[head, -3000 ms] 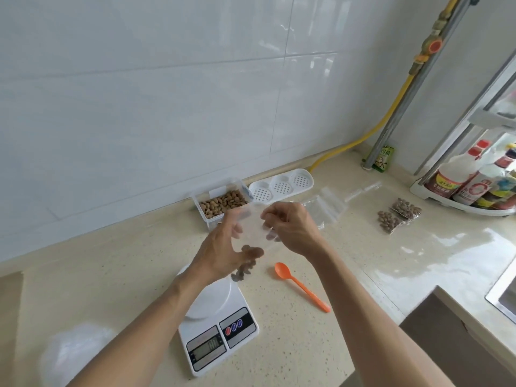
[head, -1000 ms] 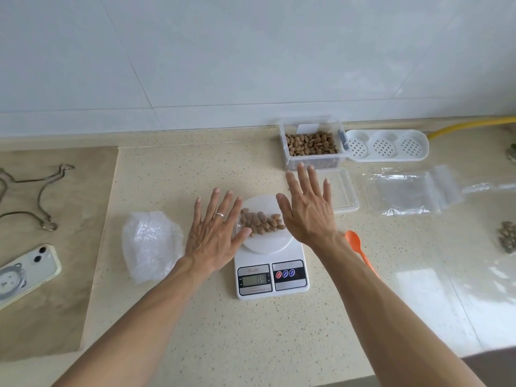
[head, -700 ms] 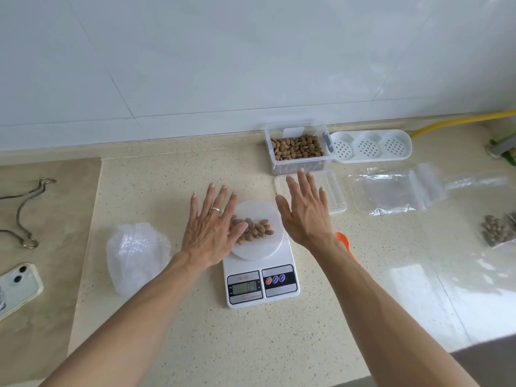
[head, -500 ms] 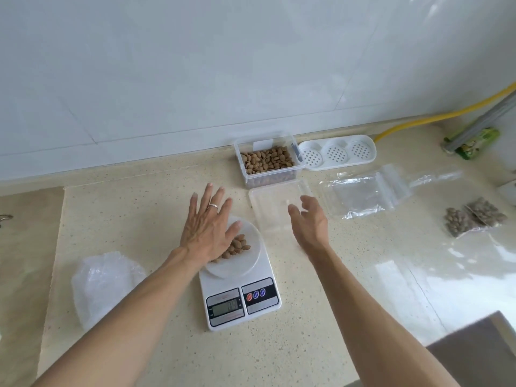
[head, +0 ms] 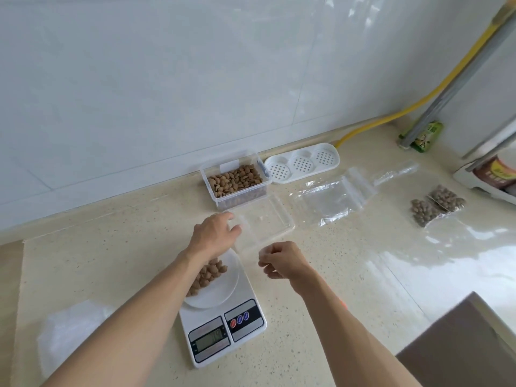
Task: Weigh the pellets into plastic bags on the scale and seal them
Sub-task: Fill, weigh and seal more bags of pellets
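Holding a clear bag [head: 247, 247] between both hands above the counter [head: 349, 289], just past the scale [head: 223, 328]. Left hand [head: 215, 236] pinches the bag's far corner at 10 o'clock of the bag; right hand [head: 282, 259], fingers curled, grips the near edge at 5 o'clock. The bag is hard to make out against the lid [head: 268, 219] lying behind it.

Pellets [head: 208, 275] lie in a sealed bag on the scale's white platter, partly hidden under the left forearm. Display digits are blurred, unreadable.

Tub [head: 237, 182] of loose pellets stands at 12 o'clock from the scale, by the wall. Empty bags [head: 329, 202] lie at 2 o'clock; two filled bags [head: 435, 205] further out at 3 o'clock. Bubble wrap [head: 72, 328] lies at 9 o'clock of the scale.
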Motion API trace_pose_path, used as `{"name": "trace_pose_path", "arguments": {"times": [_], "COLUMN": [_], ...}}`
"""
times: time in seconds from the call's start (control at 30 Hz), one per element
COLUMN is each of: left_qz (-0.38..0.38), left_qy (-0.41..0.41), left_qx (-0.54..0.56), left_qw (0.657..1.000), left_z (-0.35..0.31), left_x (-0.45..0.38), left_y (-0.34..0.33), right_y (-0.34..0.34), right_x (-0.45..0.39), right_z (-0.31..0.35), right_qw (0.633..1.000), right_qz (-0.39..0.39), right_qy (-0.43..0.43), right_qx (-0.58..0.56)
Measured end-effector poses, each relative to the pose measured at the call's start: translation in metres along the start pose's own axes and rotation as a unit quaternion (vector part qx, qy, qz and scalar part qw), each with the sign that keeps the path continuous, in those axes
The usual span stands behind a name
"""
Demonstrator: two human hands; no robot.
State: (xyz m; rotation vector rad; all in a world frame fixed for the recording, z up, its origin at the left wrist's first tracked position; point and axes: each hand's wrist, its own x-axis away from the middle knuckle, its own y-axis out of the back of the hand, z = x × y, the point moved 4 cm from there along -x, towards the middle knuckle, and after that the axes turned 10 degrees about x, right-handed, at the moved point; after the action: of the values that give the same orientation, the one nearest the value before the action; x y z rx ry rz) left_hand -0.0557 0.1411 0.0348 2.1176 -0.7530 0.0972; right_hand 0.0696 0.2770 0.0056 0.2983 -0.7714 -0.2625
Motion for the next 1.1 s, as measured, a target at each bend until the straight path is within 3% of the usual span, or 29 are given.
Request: {"name": "trace_pose_path", "arguments": {"times": [0.17, 0.37, 0.63, 0.8, 0.97, 1.1], "left_qz": [-0.060, -0.060, -0.116, -0.069, -0.076, -0.057], "left_qy": [-0.063, -0.096, -0.157, -0.174, -0.187, -0.192], "left_qx": [0.151, 0.294, 0.311, 0.341, 0.314, 0.340], "left_qw": [0.985, 0.949, 0.930, 0.921, 0.928, 0.919], "left_z": [-0.030, -0.064, -0.081, -0.091, -0.094, -0.100], "left_x": [0.015, 0.029, 0.039, 0.047, 0.050, 0.051], "left_y": [0.043, 0.076, 0.101, 0.105, 0.107, 0.103], "right_y": [0.023, 0.053, 0.063, 0.071, 0.069, 0.068], "right_x": [0.012, 0.036, 0.067, 0.074, 0.085, 0.085], "right_z": [0.038, 0.086, 0.126, 0.134, 0.147, 0.160], "right_qw": [0.991, 0.971, 0.957, 0.948, 0.939, 0.922], "right_qz": [-0.031, -0.092, -0.080, -0.142, -0.111, -0.180], "right_qy": [0.074, 0.170, 0.269, 0.286, 0.325, 0.328], "right_qx": [-0.111, -0.144, -0.073, -0.006, 0.012, 0.096]}}
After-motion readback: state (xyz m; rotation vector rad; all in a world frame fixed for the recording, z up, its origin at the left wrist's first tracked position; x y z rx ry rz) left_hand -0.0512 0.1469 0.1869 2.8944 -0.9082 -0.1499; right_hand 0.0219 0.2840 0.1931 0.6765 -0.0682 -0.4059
